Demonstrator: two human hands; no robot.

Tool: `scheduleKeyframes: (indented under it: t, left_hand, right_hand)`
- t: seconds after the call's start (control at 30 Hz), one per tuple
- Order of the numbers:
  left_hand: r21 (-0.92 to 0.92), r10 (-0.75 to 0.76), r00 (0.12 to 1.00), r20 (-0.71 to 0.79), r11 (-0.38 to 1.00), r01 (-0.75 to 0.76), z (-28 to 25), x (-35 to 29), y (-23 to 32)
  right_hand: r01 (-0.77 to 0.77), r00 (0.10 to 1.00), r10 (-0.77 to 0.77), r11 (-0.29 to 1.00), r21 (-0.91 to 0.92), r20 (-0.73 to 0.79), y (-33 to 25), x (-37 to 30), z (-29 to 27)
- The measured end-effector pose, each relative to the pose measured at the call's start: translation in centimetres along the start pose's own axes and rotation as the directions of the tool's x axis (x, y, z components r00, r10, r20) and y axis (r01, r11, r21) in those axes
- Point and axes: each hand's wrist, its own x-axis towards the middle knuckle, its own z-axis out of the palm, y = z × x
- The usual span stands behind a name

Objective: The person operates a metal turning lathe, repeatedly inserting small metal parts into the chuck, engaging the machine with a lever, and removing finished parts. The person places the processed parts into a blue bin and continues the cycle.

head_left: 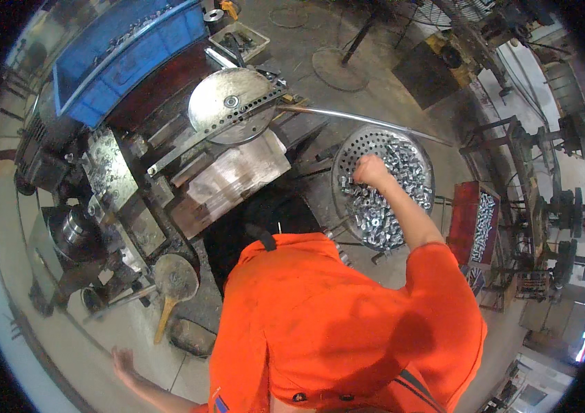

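My right hand is closed, knuckles up, over a round perforated metal basin. Many small shiny metal fittings fill much of that basin, and the curled fingers hide whatever they may grip. Away from the bench, at the lower left, my left hand hangs over the floor. Its fingers are apart, and nothing shows in it. In front of me stands a machine with a large round metal disc and a flat bar full of holes across it.
A long metal rod reaches from the machine past the basin's far side. A blue bin stands far left. At right is a red bin of metal pieces. A round pan-like tool with a wooden handle lies left of me.
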Motion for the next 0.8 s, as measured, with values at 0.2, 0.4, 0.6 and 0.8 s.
scheduleKeyframes:
  t: [0.2, 0.4, 0.6, 0.8]
  left_hand:
    - [-0.167, -0.086, 0.972, 0.218, 0.978, 0.124, -6.1, 3.4, -2.6]
    - [-0.118, -0.121, 0.989, 0.086, 0.984, 0.131, -4.0, 4.4, -3.0]
    - [-0.075, -0.124, 0.991, -0.039, 0.990, 0.121, -1.3, 2.4, -0.8]
    - [-0.055, -0.028, 0.999, -0.025, 0.998, 0.026, -0.4, 0.9, -0.5]
  right_hand:
    - [0.021, 1.000, -0.020, 0.999, -0.026, 0.020, -0.9, 0.1, -1.3]
    - [0.104, 0.995, -0.104, 0.993, -0.063, 0.001, 0.9, 0.2, -0.1]
    - [0.087, 0.992, -0.097, 0.989, -0.119, -0.080, 0.3, -0.5, -0.3]
    - [0.106, 0.983, -0.108, 0.994, -0.021, -0.145, -0.5, -1.2, -1.2]
